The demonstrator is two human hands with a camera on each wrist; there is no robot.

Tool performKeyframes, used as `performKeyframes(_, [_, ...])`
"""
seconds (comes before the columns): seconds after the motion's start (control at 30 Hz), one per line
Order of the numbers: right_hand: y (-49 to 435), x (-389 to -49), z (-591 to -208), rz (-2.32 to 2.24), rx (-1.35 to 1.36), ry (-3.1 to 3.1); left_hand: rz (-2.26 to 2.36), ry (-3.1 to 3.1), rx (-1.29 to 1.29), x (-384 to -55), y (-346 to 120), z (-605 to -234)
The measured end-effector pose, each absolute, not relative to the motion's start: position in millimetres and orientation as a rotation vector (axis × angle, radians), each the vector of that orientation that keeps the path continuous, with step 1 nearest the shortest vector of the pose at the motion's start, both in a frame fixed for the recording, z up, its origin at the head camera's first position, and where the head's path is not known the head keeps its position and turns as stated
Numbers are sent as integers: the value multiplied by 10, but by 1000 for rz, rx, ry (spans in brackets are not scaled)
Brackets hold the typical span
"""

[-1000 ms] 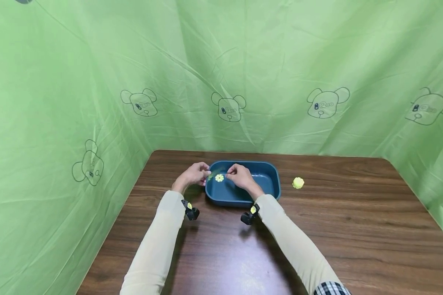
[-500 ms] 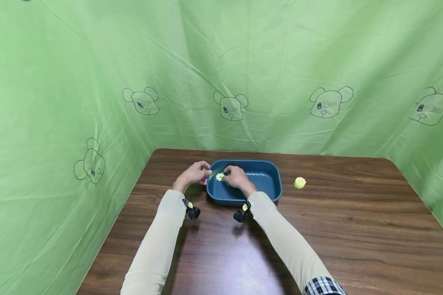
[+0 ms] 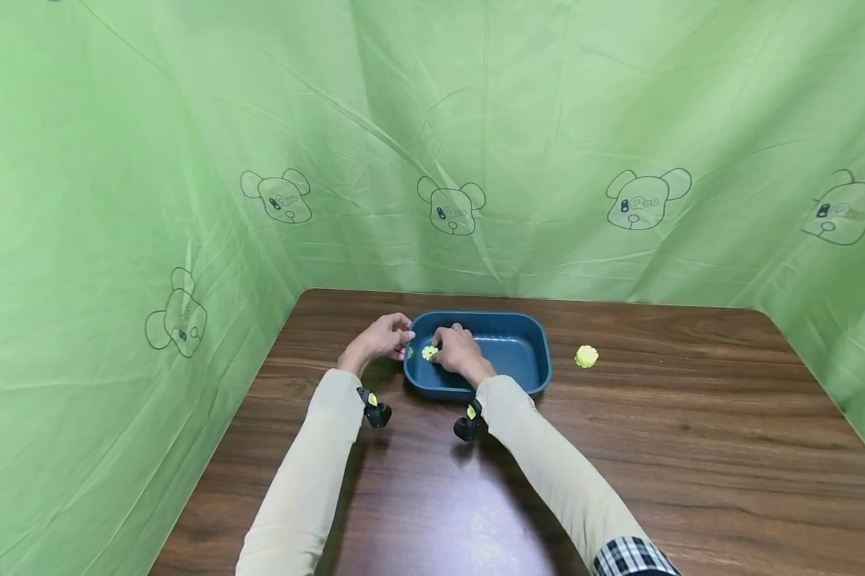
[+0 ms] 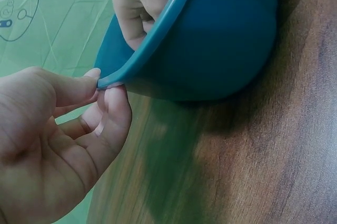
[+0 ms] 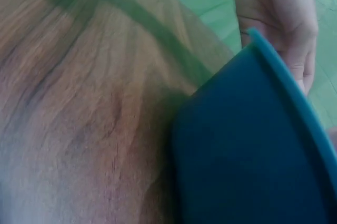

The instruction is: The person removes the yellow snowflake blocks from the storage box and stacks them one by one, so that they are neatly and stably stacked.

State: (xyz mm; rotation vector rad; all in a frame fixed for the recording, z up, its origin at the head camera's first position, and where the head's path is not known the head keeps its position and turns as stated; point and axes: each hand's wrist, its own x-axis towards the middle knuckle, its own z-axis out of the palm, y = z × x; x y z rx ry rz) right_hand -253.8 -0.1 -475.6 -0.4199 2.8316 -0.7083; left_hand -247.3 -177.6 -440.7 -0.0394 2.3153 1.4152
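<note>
A blue plastic basin (image 3: 507, 392) stands on the wooden table. My left hand (image 3: 383, 336) pinches its left rim between thumb and fingers, which the left wrist view shows closely. My right hand (image 3: 459, 350) reaches down inside the basin with curled fingers. At its fingertips is a small yellow flower-shaped piece (image 3: 428, 352), with dark spots around its centre. The fingers seem to grip this piece by its right edge, though the exact contact is too small to see. In the left wrist view, the basin's wall (image 4: 210, 40) hides the right fingertips.
Right of the basin, a second yellow flower-shaped piece (image 3: 586, 356) lies on the wooden table (image 3: 691, 448). A green curtain (image 3: 547, 120) with printed bear heads hangs behind the table and at both sides.
My right hand has moved left and lower in the basin, closing on the yellow flower-shaped piece. That piece has shifted slightly towards me. My left hand stays on the rim.
</note>
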Motion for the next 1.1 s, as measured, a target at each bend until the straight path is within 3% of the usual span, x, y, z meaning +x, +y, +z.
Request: performKeyframes(1.1, [424,-2374,-4495,-1187,-335,2617,1427,2309,-50,-2468,-1763,-4401])
